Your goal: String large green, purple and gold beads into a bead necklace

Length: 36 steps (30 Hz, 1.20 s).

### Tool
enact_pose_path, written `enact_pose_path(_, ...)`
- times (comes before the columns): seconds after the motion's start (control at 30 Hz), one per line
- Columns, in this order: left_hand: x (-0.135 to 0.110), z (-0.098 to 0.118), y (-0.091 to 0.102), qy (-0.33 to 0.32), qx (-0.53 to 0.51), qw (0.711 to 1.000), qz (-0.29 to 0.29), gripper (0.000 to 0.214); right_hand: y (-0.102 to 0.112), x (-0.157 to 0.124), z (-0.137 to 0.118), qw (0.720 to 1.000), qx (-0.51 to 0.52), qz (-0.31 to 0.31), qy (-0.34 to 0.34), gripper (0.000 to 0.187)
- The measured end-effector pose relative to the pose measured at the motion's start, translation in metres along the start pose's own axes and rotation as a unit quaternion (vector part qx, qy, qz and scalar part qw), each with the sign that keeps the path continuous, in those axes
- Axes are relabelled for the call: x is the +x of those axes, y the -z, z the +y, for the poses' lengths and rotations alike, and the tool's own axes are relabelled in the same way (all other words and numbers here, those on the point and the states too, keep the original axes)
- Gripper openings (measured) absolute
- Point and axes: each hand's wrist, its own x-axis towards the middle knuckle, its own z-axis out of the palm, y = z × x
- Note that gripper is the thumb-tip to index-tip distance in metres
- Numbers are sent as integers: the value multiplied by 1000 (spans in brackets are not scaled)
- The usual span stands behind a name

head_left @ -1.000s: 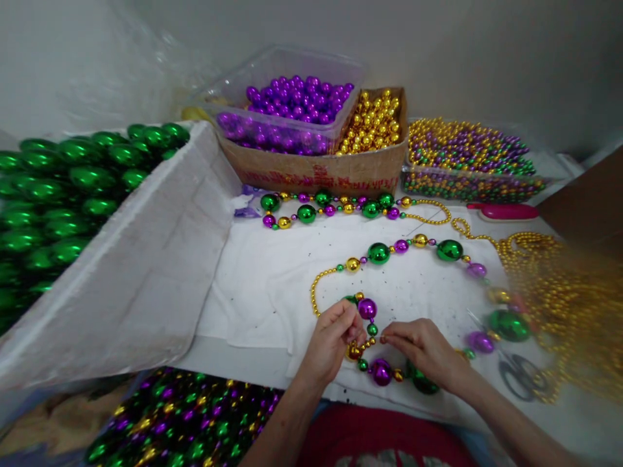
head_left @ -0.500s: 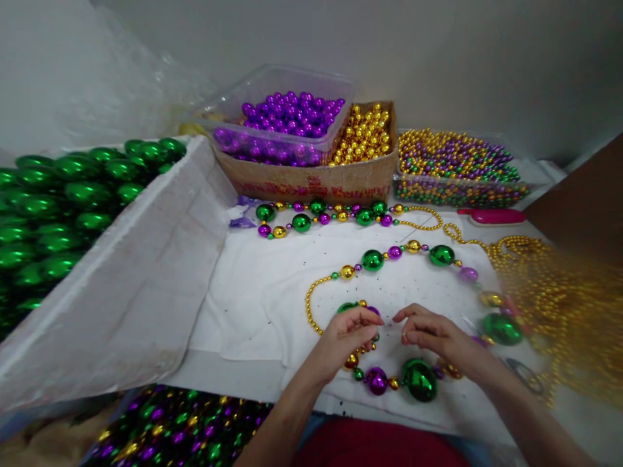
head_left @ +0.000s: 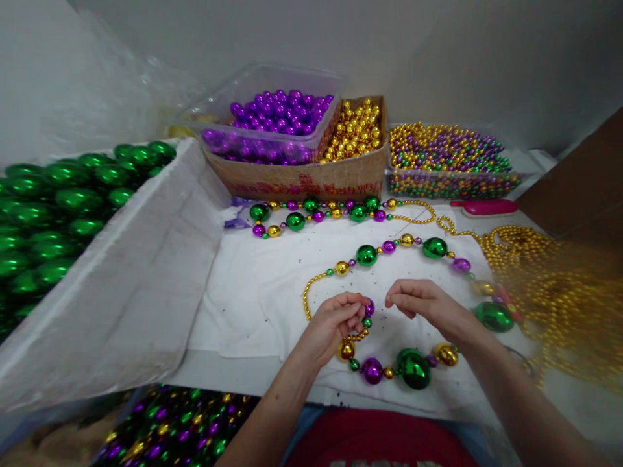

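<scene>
A necklace of large green, purple and gold beads (head_left: pixel 415 368) lies in a loop on a white cloth (head_left: pixel 263 292). My left hand (head_left: pixel 335 321) is closed in a pinch on the necklace where a purple bead and small gold beads meet. A short gap away, my right hand (head_left: pixel 422 305) has its fingers pinched together, perhaps on a thin thread that is too fine to see. A second finished bead necklace (head_left: pixel 316 214) stretches across the far edge of the cloth.
A white box of large green beads (head_left: pixel 63 201) fills the left. At the back stand a clear tub of purple beads (head_left: pixel 277 117), a cardboard box of gold beads (head_left: pixel 355 133) and a tray of small mixed beads (head_left: pixel 448 155). Gold bead strands (head_left: pixel 549 285) pile at right, near a pink tool (head_left: pixel 487 207).
Both hands have risen away from me along the cloth and drawn slightly apart. The near part of the necklace now lies uncovered, with its big green bead showing.
</scene>
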Motion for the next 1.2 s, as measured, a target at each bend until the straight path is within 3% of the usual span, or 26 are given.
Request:
enact_pose_path(0.17,0,-1,-1,3,9,1000,-5,14,1,-3,2,1000,2,2,0,19)
enact_pose_path(0.43,-10,1,-9,3,74,997,-2,18,5,-11,6,997,-63,-49,-1,22)
enact_pose_path(0.67,-13,2,-8,13,126,992,-14,20,3,-12,2,996,-83,-39,-6,22)
enact_pose_path(0.9,-15,16,-11,-1,246,968,-43,18,-3,-7,1,994,-96,-55,25,17)
enact_pose_path(1.0,-14,26,-14,-28,278,960,-21,15,-1,-8,0,988,-131,-72,39,18)
enact_pose_path(1.2,-11,39,-12,-80,206,975,22,16,5,-15,7,979,-177,-97,25,19)
